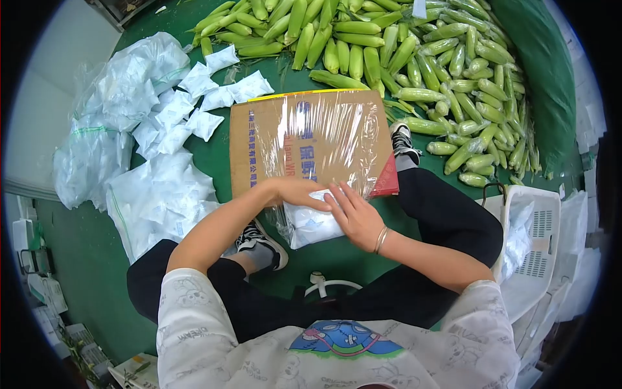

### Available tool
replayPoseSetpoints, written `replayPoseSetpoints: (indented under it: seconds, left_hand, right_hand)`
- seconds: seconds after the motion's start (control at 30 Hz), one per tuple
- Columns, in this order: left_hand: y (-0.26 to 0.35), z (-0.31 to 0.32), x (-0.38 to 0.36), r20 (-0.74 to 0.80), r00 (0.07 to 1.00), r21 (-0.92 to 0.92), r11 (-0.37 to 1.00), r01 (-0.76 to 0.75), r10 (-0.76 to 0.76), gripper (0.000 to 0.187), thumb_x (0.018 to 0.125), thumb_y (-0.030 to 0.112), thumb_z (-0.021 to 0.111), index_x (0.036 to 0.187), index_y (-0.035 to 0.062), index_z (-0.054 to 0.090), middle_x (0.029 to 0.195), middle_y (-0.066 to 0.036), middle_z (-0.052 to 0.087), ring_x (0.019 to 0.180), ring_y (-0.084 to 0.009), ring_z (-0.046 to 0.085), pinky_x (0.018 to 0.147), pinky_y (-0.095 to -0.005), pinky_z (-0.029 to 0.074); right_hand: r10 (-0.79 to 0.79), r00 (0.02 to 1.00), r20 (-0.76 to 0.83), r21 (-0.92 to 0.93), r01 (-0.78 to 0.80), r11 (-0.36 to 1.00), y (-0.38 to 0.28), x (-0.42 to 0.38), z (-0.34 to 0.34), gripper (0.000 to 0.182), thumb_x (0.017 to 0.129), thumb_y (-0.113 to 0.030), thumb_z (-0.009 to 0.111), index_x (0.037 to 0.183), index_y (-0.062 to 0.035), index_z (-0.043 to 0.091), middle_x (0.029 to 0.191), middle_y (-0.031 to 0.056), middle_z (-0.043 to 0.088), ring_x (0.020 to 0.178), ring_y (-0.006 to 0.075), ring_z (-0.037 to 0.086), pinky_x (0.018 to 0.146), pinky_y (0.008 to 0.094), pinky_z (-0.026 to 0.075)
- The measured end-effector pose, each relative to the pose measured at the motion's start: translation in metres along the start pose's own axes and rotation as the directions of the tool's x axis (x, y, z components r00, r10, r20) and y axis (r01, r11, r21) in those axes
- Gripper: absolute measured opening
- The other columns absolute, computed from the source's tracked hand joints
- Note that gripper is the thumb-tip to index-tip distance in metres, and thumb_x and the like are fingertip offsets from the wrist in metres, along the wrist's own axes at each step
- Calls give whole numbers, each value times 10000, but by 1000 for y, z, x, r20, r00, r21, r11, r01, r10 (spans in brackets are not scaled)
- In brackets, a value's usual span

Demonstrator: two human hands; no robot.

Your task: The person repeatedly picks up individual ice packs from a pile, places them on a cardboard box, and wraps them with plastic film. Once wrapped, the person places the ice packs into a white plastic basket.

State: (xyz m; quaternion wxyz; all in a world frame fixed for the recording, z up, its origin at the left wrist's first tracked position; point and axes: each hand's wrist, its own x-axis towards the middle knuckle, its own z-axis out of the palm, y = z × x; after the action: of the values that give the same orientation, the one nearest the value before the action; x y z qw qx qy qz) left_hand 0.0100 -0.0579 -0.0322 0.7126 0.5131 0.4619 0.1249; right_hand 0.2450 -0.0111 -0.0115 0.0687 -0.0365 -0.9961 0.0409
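Note:
A white packet in clear plastic (313, 227) lies at the near edge of a cardboard box (259, 142) wrapped in clear film. My left hand (299, 193) rests across the packet's upper edge, fingers stretched to the right. From the other side, my right hand (356, 217) lies over the packet's right end with its fingers extended and pointing up and left. The fingertips of both hands come close together over the packet. Some of the packet is hidden beneath them. Loose clear plastic sticks out at its left side.
Several white pillow-shaped packs (172, 107) lie left of the box, beside bulging clear bags (139, 71) and another filled bag (162, 194). Green corn ears (356, 39) pile up behind; plastic-wrapped ears (466, 84) lie right. A white basket (538, 240) stands at my right knee.

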Motion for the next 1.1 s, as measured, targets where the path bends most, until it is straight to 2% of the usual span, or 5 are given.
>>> replayPoseSetpoints:
  seconds: [0.13, 0.53, 0.87, 1.03, 1.1]
  left_hand:
    - [43, 17, -30, -330, 661, 943, 201, 266, 675, 700, 782, 534, 722, 1246, 39, 550, 1147, -238, 597, 1002, -379, 588, 918, -445, 448]
    - [4, -28, 33, -617, 737, 629, 735, 254, 274, 533, 931, 463, 535, 1188, 4, 616, 861, -205, 671, 739, -406, 629, 731, -475, 503]
    - [-31, 171, 14, 426, 866, -315, 855, 413, -261, 601, 954, 575, 489, 1189, 48, 659, 1073, -42, 683, 928, -79, 598, 804, -242, 475]
    - [-101, 257, 19, -79, 996, -595, 803, -14, -41, 560, 945, 539, 523, 1220, 59, 607, 961, -77, 671, 792, -161, 645, 701, -317, 523]
    - [-108, 225, 45, 116, 840, -993, 45, 109, 530, 724, 910, 610, 455, 1153, -65, 558, 819, -240, 642, 550, -348, 627, 439, -436, 509]
  right_hand:
    - [65, 945, 320, 465, -216, 859, 28, 9, -6, 808, 611, -184, 759, 1315, 40, 433, 1292, 270, 509, 1201, 397, 519, 995, 429, 451]
    - [-158, 738, 656, 719, -548, 427, 157, 127, 30, 511, 996, -379, 453, 1432, -111, 458, 1457, 100, 471, 1340, 249, 426, 1119, 326, 294]
    - [11, 925, 380, 646, -274, 712, 76, 85, 64, 667, 971, -358, 487, 1494, -45, 214, 1467, 183, 420, 1345, 361, 382, 1129, 396, 264]
    - [-12, 966, 257, 962, -254, 102, 13, -8, -25, 515, 1041, -374, 371, 1391, -5, 450, 1413, 156, 490, 1366, 250, 396, 1142, 373, 278]
    - [183, 957, 224, 934, -264, 239, -29, -43, -44, 439, 1044, -334, 343, 1268, -2, 525, 1264, 134, 563, 1227, 239, 493, 1053, 367, 358]
